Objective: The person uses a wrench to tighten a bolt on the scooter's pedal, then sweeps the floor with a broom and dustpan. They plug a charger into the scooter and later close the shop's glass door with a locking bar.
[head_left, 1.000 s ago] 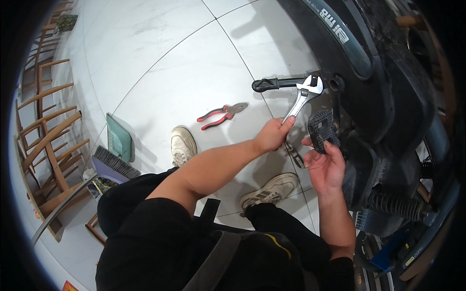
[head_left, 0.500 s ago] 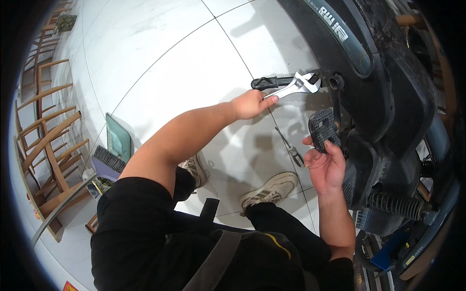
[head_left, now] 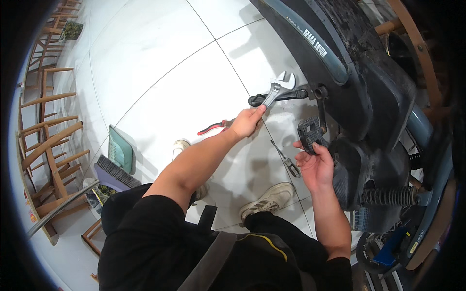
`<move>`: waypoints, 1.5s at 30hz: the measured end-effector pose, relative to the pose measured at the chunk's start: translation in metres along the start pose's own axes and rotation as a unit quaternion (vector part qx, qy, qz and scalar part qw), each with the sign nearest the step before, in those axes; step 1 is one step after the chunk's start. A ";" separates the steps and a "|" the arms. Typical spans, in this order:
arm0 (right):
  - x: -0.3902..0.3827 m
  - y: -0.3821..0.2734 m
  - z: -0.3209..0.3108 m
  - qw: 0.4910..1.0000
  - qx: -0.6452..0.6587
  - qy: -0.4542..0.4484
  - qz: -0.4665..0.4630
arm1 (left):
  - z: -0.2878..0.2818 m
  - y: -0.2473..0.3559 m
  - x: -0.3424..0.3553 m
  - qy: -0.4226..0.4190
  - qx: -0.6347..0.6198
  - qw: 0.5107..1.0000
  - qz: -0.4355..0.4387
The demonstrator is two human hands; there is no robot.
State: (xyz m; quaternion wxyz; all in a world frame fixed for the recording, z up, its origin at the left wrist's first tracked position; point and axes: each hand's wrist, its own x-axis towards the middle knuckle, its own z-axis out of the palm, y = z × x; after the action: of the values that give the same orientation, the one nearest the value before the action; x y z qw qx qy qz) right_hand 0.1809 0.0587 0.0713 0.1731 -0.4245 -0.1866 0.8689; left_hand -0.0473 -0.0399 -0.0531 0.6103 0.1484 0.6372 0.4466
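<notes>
Pale tiled floor, with a black and grey-blue two-wheeled vehicle stood along its right side. By the vehicle's flank a beige laced shoe is planted; if weight were shifted forward, the loose tools could be trodden on. A black bar with a dark grip is crossed from above by a silver adjustable wrench, closely gripped in the left hand. Nothing is seen between the wrench's parted jaws; should they be set too wide, a nut could be slipped off and rounded, and knuckles knocked against the bar. A black textured rectangular pedal, beside a dark crank arm, is pinched by the thumb and fingers of the right hand; if the crank were turned under load, those fingers could be trapped. Whether the pedal is fully fastened cannot be told. Red-handled metal pliers are partly hidden by the left hand. A slim screwdriver-like tool is laid near the shoe, where it could be kicked aside.
</notes>
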 end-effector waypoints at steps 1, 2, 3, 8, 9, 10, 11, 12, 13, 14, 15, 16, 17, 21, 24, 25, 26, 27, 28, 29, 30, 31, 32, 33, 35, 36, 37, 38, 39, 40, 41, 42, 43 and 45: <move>0.001 0.001 0.000 1.000 -0.003 0.001 -0.002 | 0.011 -0.008 -0.004 0.029 -0.013 0.999 -0.003; 0.000 0.000 0.000 1.000 -0.006 -0.006 -0.007 | 0.020 -0.015 -0.012 0.033 -0.018 0.999 -0.033; 0.000 0.000 0.000 1.000 0.003 0.004 -0.005 | 0.033 -0.022 -0.022 0.030 -0.037 0.998 -0.036; 0.003 0.002 0.000 1.000 0.021 0.019 0.000 | 0.102 -0.036 -0.051 0.008 -0.159 0.985 -0.061; 0.002 0.002 -0.001 1.000 0.027 0.012 0.000 | 0.115 -0.036 -0.051 0.010 -0.176 0.981 -0.075; 0.003 0.003 -0.002 1.000 0.029 0.012 -0.001 | 0.128 -0.034 -0.050 0.011 -0.193 0.977 -0.088; 0.003 0.003 -0.003 1.000 0.026 0.015 -0.005 | 0.136 -0.033 -0.048 0.013 -0.209 0.973 -0.099; 0.003 0.003 -0.004 0.999 0.030 0.010 0.000 | 0.141 -0.032 -0.047 0.012 -0.229 0.968 -0.097; 0.003 0.004 -0.005 1.000 0.030 0.010 0.000 | 0.144 -0.032 -0.045 0.011 -0.248 0.964 -0.094; 0.003 0.004 -0.005 1.000 0.024 0.015 0.001 | 0.146 -0.031 -0.044 0.012 -0.257 0.962 -0.096; 0.003 0.003 -0.005 1.000 0.026 0.007 0.001 | 0.148 -0.031 -0.044 -0.006 -0.297 0.951 -0.084; 0.003 0.003 -0.005 1.000 0.024 0.003 0.002 | 0.150 -0.031 -0.044 -0.021 -0.327 0.942 -0.078; 0.003 0.003 -0.005 1.000 0.021 -0.001 0.003 | 0.152 -0.032 -0.044 -0.035 -0.356 0.931 -0.071; 0.002 0.003 -0.004 1.000 0.030 0.004 0.007 | 0.169 -0.030 -0.041 0.007 -0.339 0.941 -0.004; 0.003 0.004 -0.004 1.000 0.026 0.003 0.004 | 0.177 -0.027 -0.038 0.002 -0.388 0.919 0.069; 0.003 0.004 -0.004 1.000 0.022 0.001 0.003 | 0.177 -0.025 -0.038 -0.002 -0.388 0.919 0.075; 0.003 0.004 -0.004 1.000 0.015 0.000 0.002 | 0.179 -0.023 -0.038 -0.001 -0.399 0.914 0.073; 0.002 0.003 -0.004 1.000 0.020 0.000 0.002 | 0.180 -0.021 -0.038 0.000 -0.411 0.909 0.072; 0.002 0.003 -0.004 1.000 0.021 0.001 0.002 | 0.182 -0.019 -0.037 0.005 -0.433 0.899 0.063; 0.001 0.002 -0.004 1.000 0.018 0.000 0.003 | 0.184 -0.017 -0.037 -0.005 -0.458 0.885 0.088; 0.001 0.002 -0.004 1.000 0.020 0.001 0.004 | 0.185 -0.016 -0.036 0.000 -0.469 0.882 0.050; 0.000 0.001 -0.003 1.000 0.018 0.000 0.005 | 0.184 -0.016 -0.035 -0.010 -0.485 0.874 0.045; 0.000 0.001 -0.003 1.000 0.010 0.000 0.005 | 0.184 -0.016 -0.034 -0.020 -0.500 0.865 0.039; 0.000 0.001 -0.002 1.000 0.016 0.001 0.005 | 0.182 -0.017 -0.034 -0.028 -0.512 0.858 0.034; 0.001 0.001 -0.002 1.000 0.013 0.005 0.007 | 0.175 -0.019 -0.033 -0.042 -0.535 0.844 0.023; 0.001 0.001 -0.001 1.000 0.017 0.002 0.006 | 0.171 -0.019 -0.033 -0.044 -0.483 0.875 0.017; 0.001 0.001 -0.001 1.000 0.016 -0.002 0.007 | 0.167 -0.019 -0.033 -0.046 -0.429 0.902 0.011; 0.000 0.001 -0.001 1.000 0.008 -0.002 0.006 | 0.163 -0.018 -0.034 -0.049 -0.373 0.927 0.004; 0.000 0.001 -0.001 1.000 0.024 0.000 0.006 | 0.161 -0.016 -0.035 -0.041 -0.365 0.930 0.010; 0.000 0.001 -0.002 0.999 0.032 0.005 0.007 | 0.161 -0.015 -0.036 -0.032 -0.358 0.933 0.017; 0.000 0.000 -0.002 0.999 0.038 0.009 0.006 | 0.160 -0.012 -0.037 -0.024 -0.352 0.935 0.026; -0.001 0.000 -0.002 0.999 0.039 0.011 0.007 | 0.160 -0.011 -0.038 -0.025 -0.354 0.935 0.011; -0.001 0.000 -0.002 0.999 0.042 0.011 0.007 | 0.158 -0.010 -0.038 -0.026 -0.354 0.935 -0.004; -0.002 0.000 -0.001 0.999 0.044 0.008 0.006 | 0.155 -0.011 -0.038 -0.023 -0.314 0.949 -0.028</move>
State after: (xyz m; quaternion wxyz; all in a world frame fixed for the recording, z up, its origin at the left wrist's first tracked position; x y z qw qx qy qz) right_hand 0.1829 0.0585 0.0717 0.1879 -0.4248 -0.1447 0.8737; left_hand 0.1054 -0.0137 -0.0147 0.6526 -0.0582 0.4543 0.6036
